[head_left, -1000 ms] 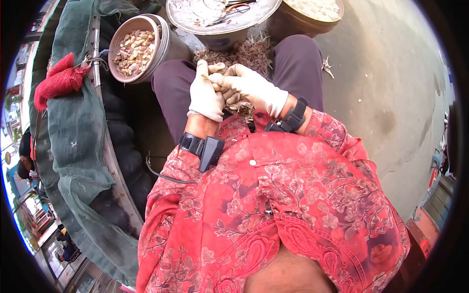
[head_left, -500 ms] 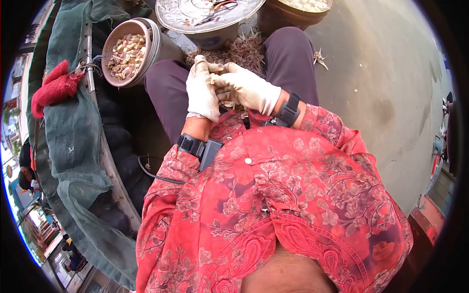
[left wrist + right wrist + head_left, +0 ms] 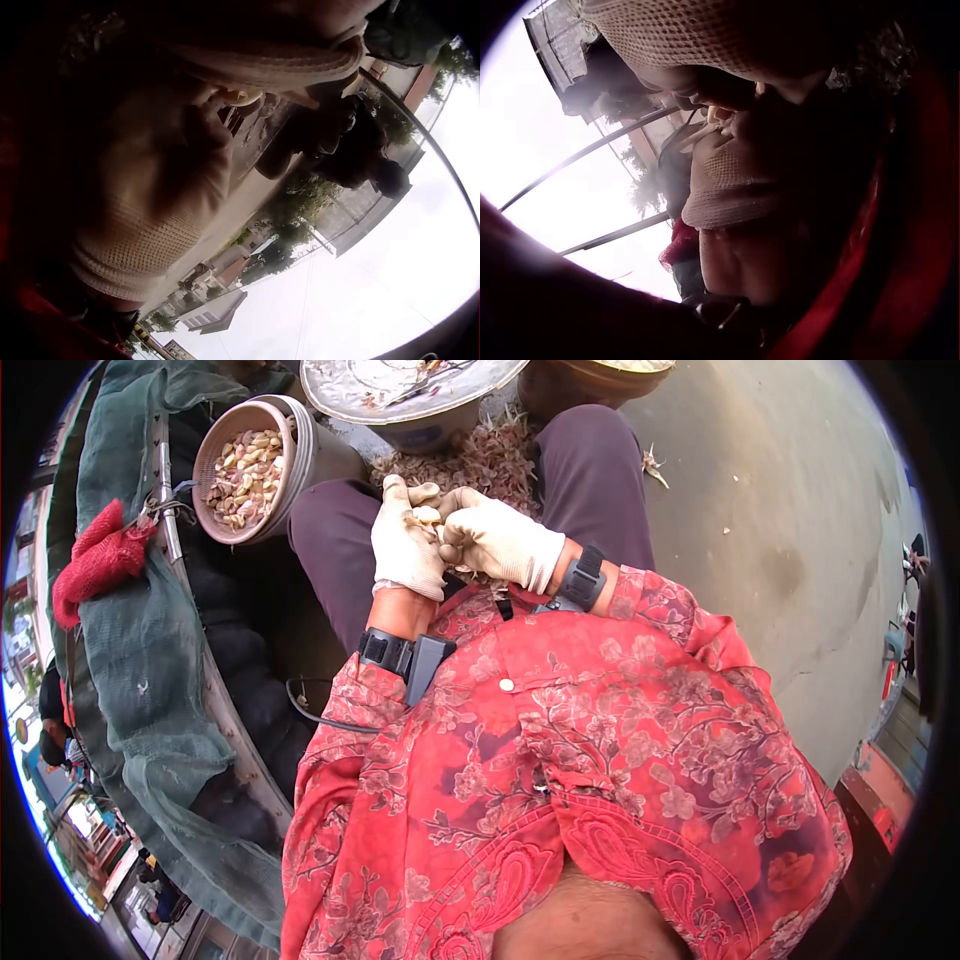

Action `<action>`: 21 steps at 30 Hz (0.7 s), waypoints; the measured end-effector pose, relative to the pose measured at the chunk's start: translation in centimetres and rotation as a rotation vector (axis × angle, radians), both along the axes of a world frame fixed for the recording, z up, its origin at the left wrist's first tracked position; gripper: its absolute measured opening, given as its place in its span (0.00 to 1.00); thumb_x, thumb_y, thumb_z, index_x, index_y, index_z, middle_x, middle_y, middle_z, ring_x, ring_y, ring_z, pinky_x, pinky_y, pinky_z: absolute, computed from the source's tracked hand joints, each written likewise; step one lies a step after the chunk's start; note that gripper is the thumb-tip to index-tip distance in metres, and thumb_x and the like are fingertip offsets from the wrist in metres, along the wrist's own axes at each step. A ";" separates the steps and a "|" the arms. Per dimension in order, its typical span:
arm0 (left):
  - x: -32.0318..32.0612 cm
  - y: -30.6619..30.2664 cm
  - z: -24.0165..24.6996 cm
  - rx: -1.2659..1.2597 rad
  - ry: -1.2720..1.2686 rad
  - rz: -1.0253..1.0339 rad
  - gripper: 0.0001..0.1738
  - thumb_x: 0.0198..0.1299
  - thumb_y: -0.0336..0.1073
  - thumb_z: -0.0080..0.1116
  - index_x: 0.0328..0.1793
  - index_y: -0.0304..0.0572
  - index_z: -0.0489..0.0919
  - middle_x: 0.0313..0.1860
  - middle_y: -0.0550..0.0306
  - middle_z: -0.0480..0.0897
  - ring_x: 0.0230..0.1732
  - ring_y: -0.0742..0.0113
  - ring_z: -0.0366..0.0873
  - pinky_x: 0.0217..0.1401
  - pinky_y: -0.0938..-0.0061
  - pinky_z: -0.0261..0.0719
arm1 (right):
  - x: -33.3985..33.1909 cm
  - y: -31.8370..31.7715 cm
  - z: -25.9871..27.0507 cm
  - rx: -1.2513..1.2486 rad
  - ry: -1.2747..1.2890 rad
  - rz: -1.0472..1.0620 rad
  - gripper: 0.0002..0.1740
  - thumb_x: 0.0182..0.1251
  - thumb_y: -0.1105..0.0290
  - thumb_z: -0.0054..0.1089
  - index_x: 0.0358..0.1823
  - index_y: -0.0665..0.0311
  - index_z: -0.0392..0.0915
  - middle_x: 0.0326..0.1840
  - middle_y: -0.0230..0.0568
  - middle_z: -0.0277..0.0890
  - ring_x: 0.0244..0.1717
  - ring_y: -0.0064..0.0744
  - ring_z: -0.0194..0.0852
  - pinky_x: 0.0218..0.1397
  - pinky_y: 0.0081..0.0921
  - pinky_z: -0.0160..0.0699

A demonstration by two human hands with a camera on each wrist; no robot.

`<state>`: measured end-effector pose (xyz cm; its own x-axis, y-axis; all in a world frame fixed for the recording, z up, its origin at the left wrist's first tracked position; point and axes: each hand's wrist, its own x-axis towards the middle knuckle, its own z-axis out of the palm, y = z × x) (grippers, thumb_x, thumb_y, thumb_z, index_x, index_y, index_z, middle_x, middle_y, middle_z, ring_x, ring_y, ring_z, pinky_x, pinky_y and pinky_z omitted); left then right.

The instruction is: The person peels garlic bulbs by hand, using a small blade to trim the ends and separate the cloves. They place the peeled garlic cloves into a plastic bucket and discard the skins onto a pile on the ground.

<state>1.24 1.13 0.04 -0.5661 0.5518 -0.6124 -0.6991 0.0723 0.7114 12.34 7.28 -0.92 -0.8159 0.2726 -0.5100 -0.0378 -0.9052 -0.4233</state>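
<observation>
Both hands wear off-white knit gloves and meet between the knees in the head view. My left hand (image 3: 405, 550) holds a pale garlic clove (image 3: 427, 515) at its fingers, thumb pointing up and away. From the right, my right hand (image 3: 508, 545) comes in with curled fingers, its fingertips pinching at the clove's side. In the left wrist view the pale clove (image 3: 241, 97) shows between the two gloves, while deep shadow hides most fingers. The right wrist view has a light piece of clove (image 3: 718, 114) between dark fingertips.
Nested buckets (image 3: 208, 455) hold unpeeled cloves at left. A wide basin lid (image 3: 335, 400) bearing small tools stands ahead, beside a brown tub (image 3: 545, 390) with white contents. Dry garlic husks (image 3: 490, 465) heap between the knees. Green netting (image 3: 150, 660) drapes along the left side.
The right hand's fingers have drawn back and curled, and the clove at the left fingers now shows more plainly. Buckets and basin have shifted up and left in the head view.
</observation>
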 end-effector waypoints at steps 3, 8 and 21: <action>-0.2 -0.1 0.8 0.080 -0.125 -0.049 0.22 0.73 0.52 0.45 0.42 0.38 0.76 0.17 0.67 0.69 0.16 0.77 0.62 0.18 0.80 0.62 | 0.1 0.2 0.9 -0.012 -0.032 -0.010 0.09 0.61 0.81 0.49 0.43 0.65 0.67 0.34 0.36 0.69 0.32 0.25 0.71 0.38 0.20 0.78; -0.5 -0.1 0.4 0.056 -0.163 -0.005 0.21 0.72 0.51 0.45 0.42 0.38 0.76 0.21 0.63 0.71 0.17 0.74 0.65 0.18 0.79 0.65 | 0.0 0.5 1.6 -0.054 0.021 0.008 0.09 0.60 0.80 0.53 0.43 0.66 0.69 0.34 0.36 0.70 0.32 0.24 0.71 0.37 0.19 0.76; -2.4 -1.7 -2.4 -0.014 0.666 -0.520 0.24 0.51 0.18 0.60 0.53 0.38 0.66 0.43 0.56 0.78 0.42 0.71 0.78 0.45 0.79 0.80 | 1.3 1.7 0.9 0.172 0.035 0.133 0.16 0.66 0.72 0.60 0.52 0.67 0.68 0.42 0.37 0.75 0.42 0.24 0.77 0.46 0.21 0.78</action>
